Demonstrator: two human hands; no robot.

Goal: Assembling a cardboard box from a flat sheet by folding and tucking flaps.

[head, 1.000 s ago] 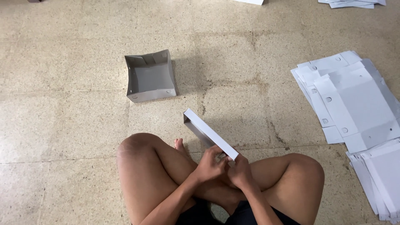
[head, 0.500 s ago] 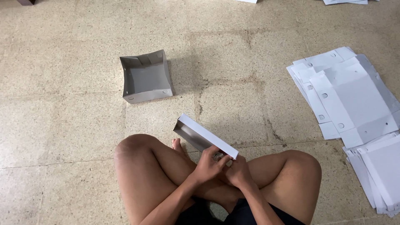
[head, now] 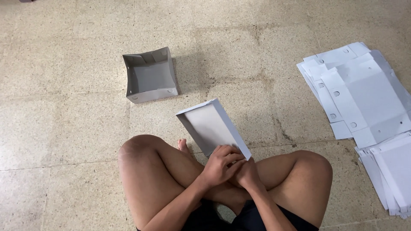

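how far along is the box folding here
Done: one folded grey box stands open on the floor. In hand: the left hand and right hand grip the near end of a partly folded box over the crossed legs. Left: stacks of flat white blanks lie at the right, unfolded.

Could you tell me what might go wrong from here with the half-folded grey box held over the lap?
1. Both hands, left hand and right hand, pinch only the near end of the box, so the far end hangs free and could sag or crease.
2. The finished box sits apart on the floor, and the stack of flat sheets lies far to the right; reaching either may mean shifting the crossed legs.
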